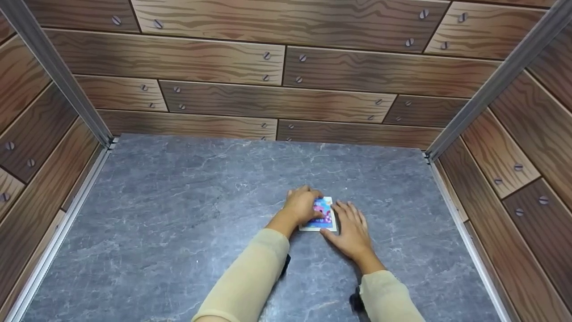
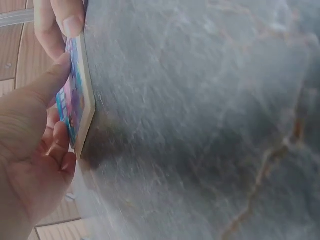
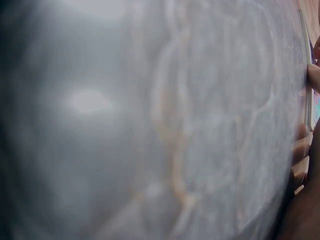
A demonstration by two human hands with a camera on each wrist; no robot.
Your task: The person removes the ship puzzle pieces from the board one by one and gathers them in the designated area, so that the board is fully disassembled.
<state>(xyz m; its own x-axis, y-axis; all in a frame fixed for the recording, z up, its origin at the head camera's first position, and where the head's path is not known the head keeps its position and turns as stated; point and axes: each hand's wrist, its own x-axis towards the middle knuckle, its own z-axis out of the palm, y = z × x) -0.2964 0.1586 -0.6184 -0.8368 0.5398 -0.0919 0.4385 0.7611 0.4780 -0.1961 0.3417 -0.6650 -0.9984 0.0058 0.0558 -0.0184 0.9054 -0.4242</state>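
A small, flat picture puzzle (image 1: 327,218) with a pale rim and a pink and blue cartoon picture lies on the grey marbled tabletop. My left hand (image 1: 302,205) holds it from the left, its thumb over the picture and its fingers curled at the far and left edges. In the left wrist view, the left thumb (image 2: 55,75) lies on the coloured face of the puzzle (image 2: 75,95). On the right side, my right hand (image 1: 353,229) rests with fingers extended, and its thumb touches the near right corner. The right wrist view catches only the puzzle's edge (image 3: 308,100).
The grey tabletop (image 1: 178,214) stretches out around both hands. A wood-print back wall (image 1: 268,98) and side walls enclose it, with metal posts (image 1: 491,80) at the far corners. Metal rails (image 1: 67,223) run along the left and right edges.
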